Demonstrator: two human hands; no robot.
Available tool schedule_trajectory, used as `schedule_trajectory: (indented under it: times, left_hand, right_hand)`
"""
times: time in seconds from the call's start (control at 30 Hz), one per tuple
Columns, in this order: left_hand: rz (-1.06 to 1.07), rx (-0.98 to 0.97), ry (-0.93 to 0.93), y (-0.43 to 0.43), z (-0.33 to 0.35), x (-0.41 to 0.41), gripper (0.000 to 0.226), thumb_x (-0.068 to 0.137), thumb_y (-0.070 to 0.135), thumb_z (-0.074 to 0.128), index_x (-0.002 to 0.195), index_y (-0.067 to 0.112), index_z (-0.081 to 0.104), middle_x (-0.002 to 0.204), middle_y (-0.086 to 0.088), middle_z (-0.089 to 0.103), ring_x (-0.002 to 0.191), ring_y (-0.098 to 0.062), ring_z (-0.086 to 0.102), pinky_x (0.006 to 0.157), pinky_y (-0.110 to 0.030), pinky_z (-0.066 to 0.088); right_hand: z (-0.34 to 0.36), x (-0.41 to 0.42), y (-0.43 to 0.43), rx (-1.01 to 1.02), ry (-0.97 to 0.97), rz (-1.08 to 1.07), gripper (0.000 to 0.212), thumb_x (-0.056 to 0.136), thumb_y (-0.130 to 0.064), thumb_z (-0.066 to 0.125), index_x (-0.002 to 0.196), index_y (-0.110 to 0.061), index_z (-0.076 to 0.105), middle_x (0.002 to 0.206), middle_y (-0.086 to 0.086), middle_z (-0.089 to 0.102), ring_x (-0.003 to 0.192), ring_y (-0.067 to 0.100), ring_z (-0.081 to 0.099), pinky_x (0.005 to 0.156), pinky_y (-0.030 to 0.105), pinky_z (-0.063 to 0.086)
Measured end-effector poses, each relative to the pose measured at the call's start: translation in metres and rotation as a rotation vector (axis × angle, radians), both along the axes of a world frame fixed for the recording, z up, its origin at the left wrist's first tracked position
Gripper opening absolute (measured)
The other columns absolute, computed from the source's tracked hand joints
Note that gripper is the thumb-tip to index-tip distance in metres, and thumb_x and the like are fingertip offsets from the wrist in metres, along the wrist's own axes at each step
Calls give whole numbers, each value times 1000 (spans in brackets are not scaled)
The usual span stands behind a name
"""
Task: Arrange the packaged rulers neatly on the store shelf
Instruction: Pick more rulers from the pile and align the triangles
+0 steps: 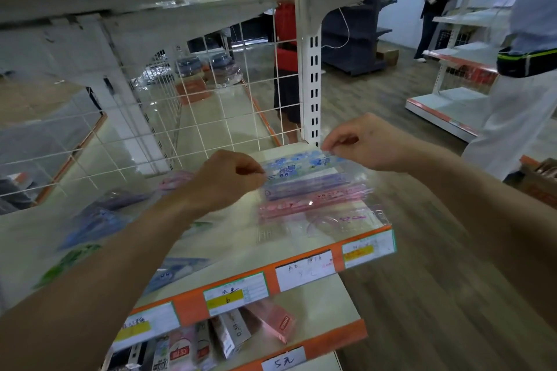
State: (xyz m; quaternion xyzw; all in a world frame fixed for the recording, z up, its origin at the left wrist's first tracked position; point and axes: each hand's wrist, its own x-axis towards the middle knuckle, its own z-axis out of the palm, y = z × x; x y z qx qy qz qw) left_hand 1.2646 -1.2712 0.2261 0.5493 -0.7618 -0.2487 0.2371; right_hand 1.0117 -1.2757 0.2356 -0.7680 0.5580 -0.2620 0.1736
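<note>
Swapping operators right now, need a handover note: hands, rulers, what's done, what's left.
Left hand: pinches the left edge of the top pack.
Right hand: pinches the far right corner of the same pack.
Rulers: the top pack is over the stack at the right end of the shelf. Loose packs lie scattered to the left, blurred, and one more is near the front edge.
Done: several packs stacked at the right end.
Left: square up the top pack and let go, then gather and straighten the loose packs.

Blurred packets [93,229], perhaps rulers.
</note>
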Motion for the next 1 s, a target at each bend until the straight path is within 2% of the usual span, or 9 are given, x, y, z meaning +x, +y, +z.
schedule_trajectory:
  times: [0.13,0.23,0.33,0.47,0.57,0.7,0.83,0.93,1.0]
  left_hand:
    - [64,133,162,-10,1,-4,13,89,13,62,79,19,67,75,-4,65,67,-13,56,66,-26,50]
    - [104,200,259,-20,4,-11,13,90,10,60,79,15,66,74,-6,62,67,-14,54,66,-26,48]
    - [128,210,266,-32,7,-16,13,90,11,61,78,14,66,71,-5,62,63,-13,54,64,-25,49]
    - [130,26,8,-50,4,-11,18,91,12,55,82,6,70,70,-4,63,63,-16,54,62,-25,44]
    - [162,-77,-173,-61,-3,2,21,88,9,52,84,1,71,88,-11,70,83,-26,63,77,-33,51]
    - [218,-114,-310,-63,-10,16,21,89,11,51,96,6,71,101,-15,69,97,-32,63,84,-34,49]
    - [239,-104,-439,-68,-14,27,20,87,19,54,97,13,70,106,-13,67,101,-32,61,83,-33,47]
    - [259,-87,-499,-70,-16,30,24,86,23,57,107,19,68,115,-9,65,105,-28,60,90,-35,49]
    - [256,-82,-535,-72,-18,32,26,86,25,58,110,20,66,117,-8,63,107,-28,59,91,-32,47]
  right_hand:
    - [0,9,-12,-124,347,8,27,91,-20,55,115,-24,67,114,-6,63,113,17,53,97,27,40]
    - [-1,30,-19,-249,488,102,39,83,-28,61,122,-26,60,117,-1,60,114,23,48,98,41,41]
    - [1,48,-30,-321,620,149,40,87,-27,59,127,-21,56,118,0,58,114,21,44,95,38,43]
    - [-1,62,-55,-259,692,156,34,90,-19,57,124,-18,60,113,6,61,110,24,49,88,36,48]
    - [-7,65,-76,-171,675,121,37,90,-10,56,125,-19,61,117,8,60,109,26,53,82,30,46]
    - [-18,75,-98,-56,694,115,37,90,-3,51,122,-18,62,116,6,62,103,24,59,85,35,52]
    - [-32,82,-114,50,689,113,41,92,-3,48,131,-14,55,128,9,57,113,24,57,90,30,49]
    - [-40,84,-124,84,705,87,37,91,-5,50,126,-11,57,122,13,60,106,26,60,89,34,51]
    - [-45,83,-128,116,689,84,37,89,-1,50,125,-8,56,116,13,61,101,26,60,84,32,50]
